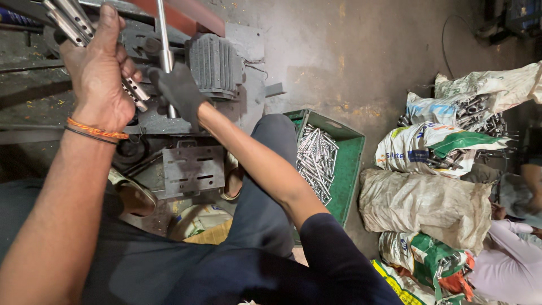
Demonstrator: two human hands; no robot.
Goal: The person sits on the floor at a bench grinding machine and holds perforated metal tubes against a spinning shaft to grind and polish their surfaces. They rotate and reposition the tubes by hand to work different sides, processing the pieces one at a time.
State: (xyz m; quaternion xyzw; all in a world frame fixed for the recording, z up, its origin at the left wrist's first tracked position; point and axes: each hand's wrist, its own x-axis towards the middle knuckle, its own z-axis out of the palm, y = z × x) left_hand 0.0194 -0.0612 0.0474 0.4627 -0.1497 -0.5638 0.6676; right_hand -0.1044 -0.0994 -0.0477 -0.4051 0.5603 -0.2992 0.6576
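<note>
At the far left, the left hand (pixel 99 73) is clamped around a bundle of metal rods (pixel 73 22), bright steel pieces with small holes along their sides, held slanting from upper left to lower right above a dark, greasy machine (pixel 186 113). Just beside it, the right hand (pixel 178 90), in a dark glove, is closed on a thin upright steel lever (pixel 164 39) that rises from the machine next to a ribbed grey motor housing (pixel 214 59). An orange thread and a dark band circle the left wrist. To the right of the person's knee, a green plastic crate (pixel 350 164) stands on the concrete floor (pixel 361 51), holding a heap of similar shiny rods (pixel 316 161) lying roughly lengthwise. Farther right, several woven sacks are stacked near the wall: a white one with blue and green printing (pixel 435 147) and another white sack behind it (pixel 485 90), both open and spilling dark metal parts, a plain dusty beige sack (pixel 423 206) below them, and a green-and-white sack (pixel 423 257) nearest. At the right edge sits another person in pale lilac clothing (pixel 508 265).
</note>
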